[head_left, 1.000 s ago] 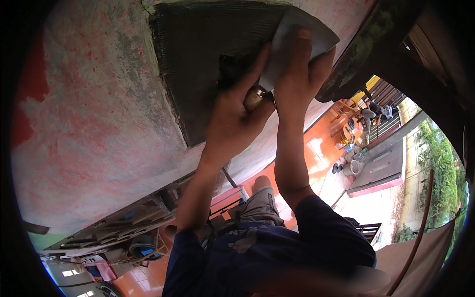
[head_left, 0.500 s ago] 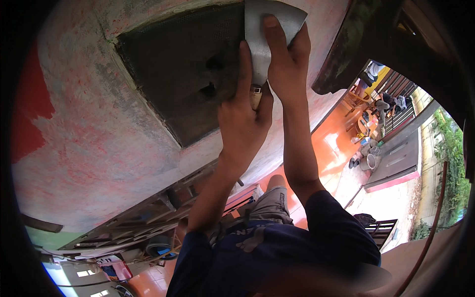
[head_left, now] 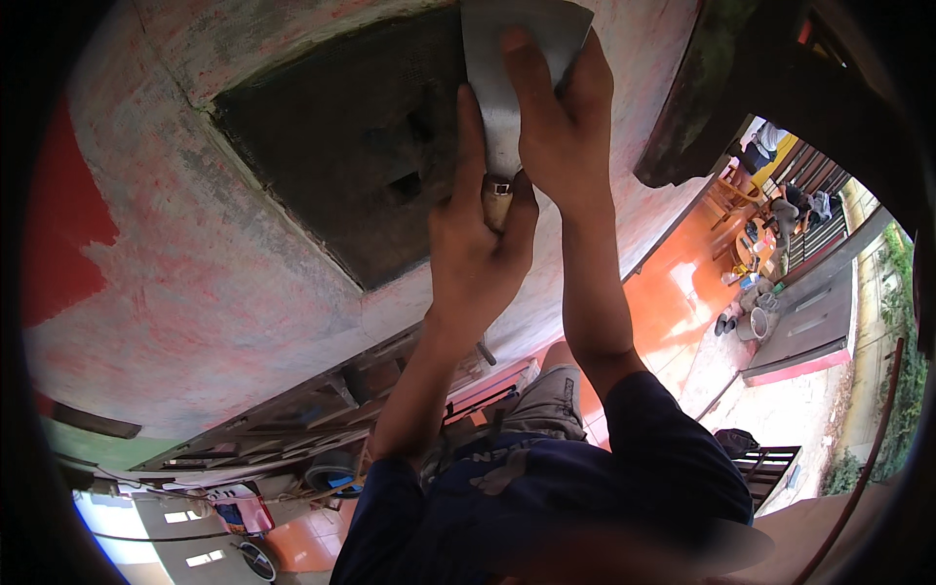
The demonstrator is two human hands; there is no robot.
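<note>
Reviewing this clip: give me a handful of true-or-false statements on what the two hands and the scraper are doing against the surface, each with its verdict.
1. The left hand grips the wooden handle of the wide flat metal scraper blade. True.
2. The right hand hangs free, away from the tool. False: its fingers press flat on the blade.
3. The blade lies next to the dark grey square patch on the pale pink mottled surface. True.
4. The sleeves on both arms are bright yellow. False: the sleeves are dark blue.
5. The floor seen at the right is orange. True: an orange tiled floor shows there.
</note>
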